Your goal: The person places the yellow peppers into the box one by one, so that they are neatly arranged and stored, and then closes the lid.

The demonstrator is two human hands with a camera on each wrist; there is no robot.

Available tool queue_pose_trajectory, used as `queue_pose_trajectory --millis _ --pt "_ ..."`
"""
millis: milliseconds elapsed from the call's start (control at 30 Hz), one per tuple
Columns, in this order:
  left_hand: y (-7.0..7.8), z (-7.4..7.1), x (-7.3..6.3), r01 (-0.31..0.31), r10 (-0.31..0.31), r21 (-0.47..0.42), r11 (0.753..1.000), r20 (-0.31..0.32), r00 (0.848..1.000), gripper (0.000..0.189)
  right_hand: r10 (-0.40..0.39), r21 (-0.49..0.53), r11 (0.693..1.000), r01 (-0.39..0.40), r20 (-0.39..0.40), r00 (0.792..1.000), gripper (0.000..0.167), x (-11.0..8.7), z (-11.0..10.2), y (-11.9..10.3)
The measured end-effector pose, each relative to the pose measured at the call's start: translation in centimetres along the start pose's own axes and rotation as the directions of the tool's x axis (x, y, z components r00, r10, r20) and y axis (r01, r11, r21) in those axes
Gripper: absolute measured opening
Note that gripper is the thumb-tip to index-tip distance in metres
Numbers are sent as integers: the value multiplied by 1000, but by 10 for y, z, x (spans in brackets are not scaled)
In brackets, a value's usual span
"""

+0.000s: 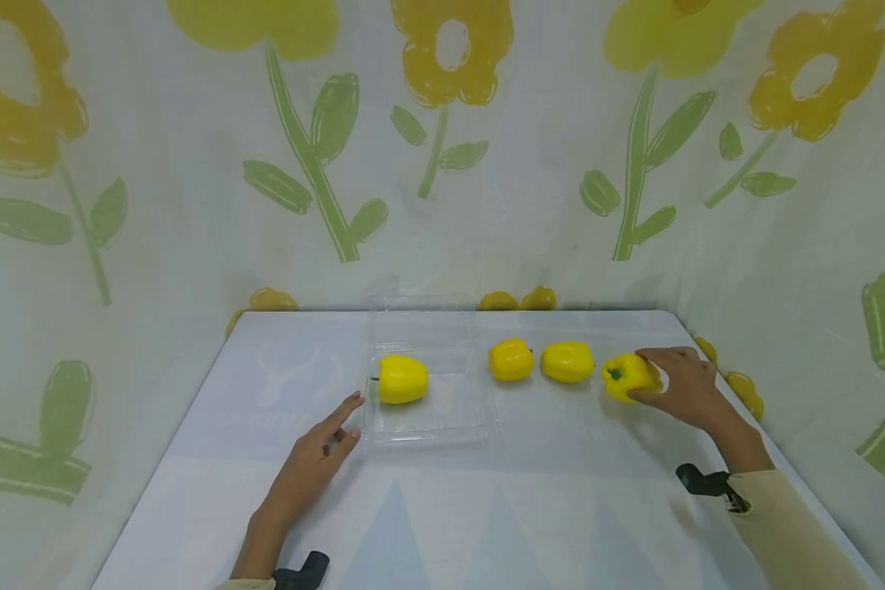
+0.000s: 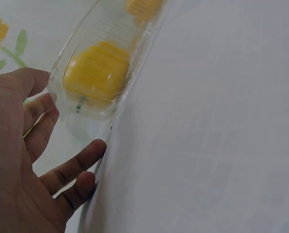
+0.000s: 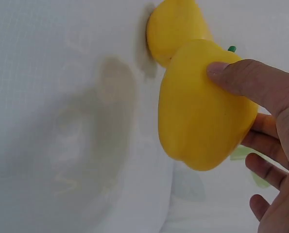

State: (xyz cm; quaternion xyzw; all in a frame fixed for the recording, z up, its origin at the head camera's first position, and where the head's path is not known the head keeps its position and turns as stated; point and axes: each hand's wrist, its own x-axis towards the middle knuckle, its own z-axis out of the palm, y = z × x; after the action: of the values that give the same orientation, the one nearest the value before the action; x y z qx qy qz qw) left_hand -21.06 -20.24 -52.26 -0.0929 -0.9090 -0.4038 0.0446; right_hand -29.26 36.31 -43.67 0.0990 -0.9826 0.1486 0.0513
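My right hand pinches a yellow bell pepper between thumb and fingers at the table's right side. In the right wrist view that pepper appears raised, its shadow apart from it. Two more yellow bell peppers, a middle one and a left one, lie in a row to its left. Another bell pepper lies on its side in a clear plastic container. Beside the container's left edge is my left hand, fingers loosely extended; in the left wrist view a fingertip touches its rim.
The white table has pale printed patterns. Its back edge meets a hanging cloth with flower prints, which also runs along both sides. The container's transparent lid stands open toward the back.
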Motion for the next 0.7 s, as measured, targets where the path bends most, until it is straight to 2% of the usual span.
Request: queue_pose_trajectory --millis 333,700 --pt "-2 0 1 -13 13 7 1000 -5 1000 53 -84 -20 996 83 -40 996 74 5 -4 -27" --pt "-5 1 -1 -29 29 -3 1000 -8 1000 53 -143 -21 990 142 -47 989 70 12 1 -56"
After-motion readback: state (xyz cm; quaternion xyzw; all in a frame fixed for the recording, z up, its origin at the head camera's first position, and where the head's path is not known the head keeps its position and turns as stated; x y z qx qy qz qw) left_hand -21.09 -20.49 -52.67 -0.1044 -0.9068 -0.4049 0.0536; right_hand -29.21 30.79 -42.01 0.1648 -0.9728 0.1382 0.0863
